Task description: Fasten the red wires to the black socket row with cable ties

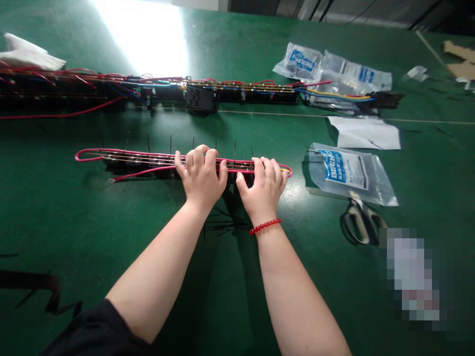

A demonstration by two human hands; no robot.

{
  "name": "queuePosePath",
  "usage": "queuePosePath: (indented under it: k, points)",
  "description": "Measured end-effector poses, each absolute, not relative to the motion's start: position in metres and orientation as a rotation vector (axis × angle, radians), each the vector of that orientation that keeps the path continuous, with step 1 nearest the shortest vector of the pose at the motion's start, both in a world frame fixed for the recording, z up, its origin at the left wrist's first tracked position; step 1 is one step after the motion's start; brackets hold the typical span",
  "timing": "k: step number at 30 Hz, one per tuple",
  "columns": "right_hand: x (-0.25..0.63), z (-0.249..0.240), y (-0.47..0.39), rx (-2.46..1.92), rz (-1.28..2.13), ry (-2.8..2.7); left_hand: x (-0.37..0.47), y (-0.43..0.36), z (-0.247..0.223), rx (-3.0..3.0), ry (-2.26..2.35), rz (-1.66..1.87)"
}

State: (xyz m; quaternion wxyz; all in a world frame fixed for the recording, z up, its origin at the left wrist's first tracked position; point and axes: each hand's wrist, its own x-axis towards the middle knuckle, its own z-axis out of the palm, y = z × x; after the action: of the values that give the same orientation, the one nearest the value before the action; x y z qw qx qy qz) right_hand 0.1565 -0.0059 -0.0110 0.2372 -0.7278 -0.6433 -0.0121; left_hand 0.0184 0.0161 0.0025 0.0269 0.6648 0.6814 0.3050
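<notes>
A long black strip (141,163) with shiny metal contacts and thin wires lies across the green table. A pinkish-red cable (89,154) runs along it and loops at both ends; one tail ends in a ring lug (111,181). Thin black cable ties (170,144) stick up along the strip's far side. Around its middle, my left hand (202,175) grips the red cable, thumb on the near side and fingers over the far side. My right hand (263,185) holds the cable the same way near the right end. What lies under the fingers is hidden.
Behind runs a longer wired black assembly (200,99). Loose black cable ties (226,225) lie below my hands. At right are a printed plastic bag (352,173), scissors (361,222), white paper (365,133) and more bags (302,62). A pixelated item (411,272) is nearer.
</notes>
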Motion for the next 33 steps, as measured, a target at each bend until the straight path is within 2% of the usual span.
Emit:
queuePosePath:
  k: [17,25,33]
  points:
    - [0.1561,-0.0138,-0.0076,-1.993,-0.026,-1.795,0.0172,0.0179,-0.0007,2.067,2.129,0.871]
    - [0.1569,-0.0166,-0.0071,-1.976,-0.060,-1.785,0.0205,0.0145,0.0042,2.334,1.790,0.823]
    - [0.1572,-0.0164,-0.0067,-1.948,-0.042,-1.746,0.0205,0.0158,0.0021,2.336,1.785,0.779]
